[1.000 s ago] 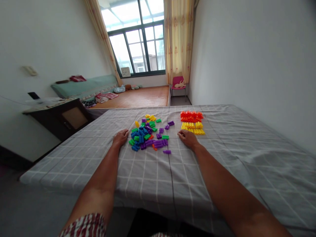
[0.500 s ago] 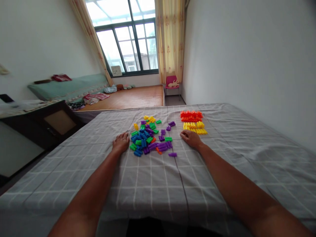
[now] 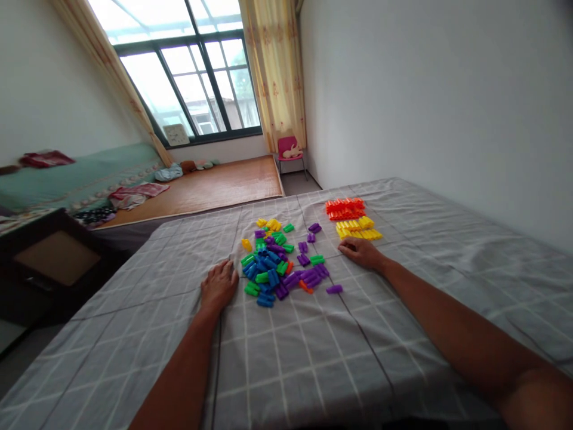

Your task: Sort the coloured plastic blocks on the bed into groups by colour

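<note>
My left hand (image 3: 219,285) lies flat on the checked grey cloth, fingers out and holding nothing. Just right of it is a loose pile of small plastic tube-like blocks, with blue blocks (image 3: 265,263), green blocks (image 3: 278,237) and purple blocks (image 3: 313,276) mixed together. My right hand (image 3: 362,252) rests on the cloth with its fingers curled in, and no block shows in it. Close behind it, yellow blocks (image 3: 358,229) stand in rows, and beyond them are rows of orange-red blocks (image 3: 344,209). Some loose yellow blocks (image 3: 269,224) lie at the pile's far side.
A grey checked cloth (image 3: 286,358) covers the table. A dark cabinet (image 3: 58,257) stands at the left, and a low bed (image 3: 215,185) lies beyond the table. White wall (image 3: 425,101) runs along the right. A pink chair (image 3: 286,146) stands by the curtain.
The camera view has turned and tilted, so the room's background has shifted left. Both hands stay beside the same blocks; the pile and rows look unaltered.
</note>
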The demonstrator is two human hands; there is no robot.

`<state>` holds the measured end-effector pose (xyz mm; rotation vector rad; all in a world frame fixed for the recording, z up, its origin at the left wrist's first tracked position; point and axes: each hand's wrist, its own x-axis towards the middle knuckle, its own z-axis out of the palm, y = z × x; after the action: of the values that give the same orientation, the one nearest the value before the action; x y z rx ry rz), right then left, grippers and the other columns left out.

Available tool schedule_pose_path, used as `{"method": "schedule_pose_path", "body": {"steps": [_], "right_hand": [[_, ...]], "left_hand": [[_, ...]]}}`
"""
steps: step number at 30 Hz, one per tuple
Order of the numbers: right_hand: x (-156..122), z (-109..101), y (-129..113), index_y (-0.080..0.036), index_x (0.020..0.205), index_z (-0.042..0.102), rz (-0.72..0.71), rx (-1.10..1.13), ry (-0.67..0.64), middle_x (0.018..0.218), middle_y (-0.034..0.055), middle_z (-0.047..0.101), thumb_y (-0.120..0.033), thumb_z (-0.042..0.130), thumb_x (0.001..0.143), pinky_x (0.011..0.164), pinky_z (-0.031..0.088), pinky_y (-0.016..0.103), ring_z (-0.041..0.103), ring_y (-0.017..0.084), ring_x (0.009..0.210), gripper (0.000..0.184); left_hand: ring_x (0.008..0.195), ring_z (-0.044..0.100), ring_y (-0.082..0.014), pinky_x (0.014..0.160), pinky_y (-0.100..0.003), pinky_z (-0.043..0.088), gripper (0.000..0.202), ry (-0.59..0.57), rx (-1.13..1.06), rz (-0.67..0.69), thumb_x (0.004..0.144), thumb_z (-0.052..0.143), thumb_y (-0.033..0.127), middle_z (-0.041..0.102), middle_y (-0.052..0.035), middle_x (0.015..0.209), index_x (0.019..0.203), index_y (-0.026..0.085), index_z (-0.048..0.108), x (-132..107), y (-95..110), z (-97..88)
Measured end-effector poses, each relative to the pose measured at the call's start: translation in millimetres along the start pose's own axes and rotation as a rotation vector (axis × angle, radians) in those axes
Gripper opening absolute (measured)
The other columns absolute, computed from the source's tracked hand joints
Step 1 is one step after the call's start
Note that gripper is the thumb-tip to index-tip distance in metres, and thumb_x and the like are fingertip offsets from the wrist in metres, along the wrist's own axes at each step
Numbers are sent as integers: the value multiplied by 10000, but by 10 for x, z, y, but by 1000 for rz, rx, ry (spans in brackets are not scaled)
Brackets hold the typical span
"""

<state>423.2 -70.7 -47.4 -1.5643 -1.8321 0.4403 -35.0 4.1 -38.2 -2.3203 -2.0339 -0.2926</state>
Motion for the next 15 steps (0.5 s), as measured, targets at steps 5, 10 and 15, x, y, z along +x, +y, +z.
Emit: {"method": "schedule_pose_path", "body": {"steps": [5, 10, 15], "right_hand": [[3, -2, -11, -177, 840, 664, -3, 19, 28, 690, 9, 647, -424, 528, 853, 608, 438, 255, 565, 146, 629, 282], [-7, -7, -37, -188, 870, 693, 12, -37, 63, 741, 17, 685, -406, 547, 853, 640, 461, 253, 592, 145, 656, 263], [-26, -14, -66, -203, 924, 711, 23, -127, 83, 799, 32, 709, -370, 567, 869, 666, 466, 249, 623, 150, 695, 227]], "left_hand": [[1332, 431, -304, 1060, -515, 384, 490, 5, -15, 14, 939, 344, 442, 482, -58, 1473, 1382, 326, 517, 33, -61, 7], [1326, 440, -307, 1062, -515, 384, 492, 7, -20, 31, 944, 334, 452, 481, -62, 1474, 1376, 312, 525, 62, -68, -2], [1343, 428, -299, 1073, -508, 374, 507, -5, 18, 39, 957, 290, 446, 471, -74, 1483, 1367, 268, 531, 49, -11, -27]]}}
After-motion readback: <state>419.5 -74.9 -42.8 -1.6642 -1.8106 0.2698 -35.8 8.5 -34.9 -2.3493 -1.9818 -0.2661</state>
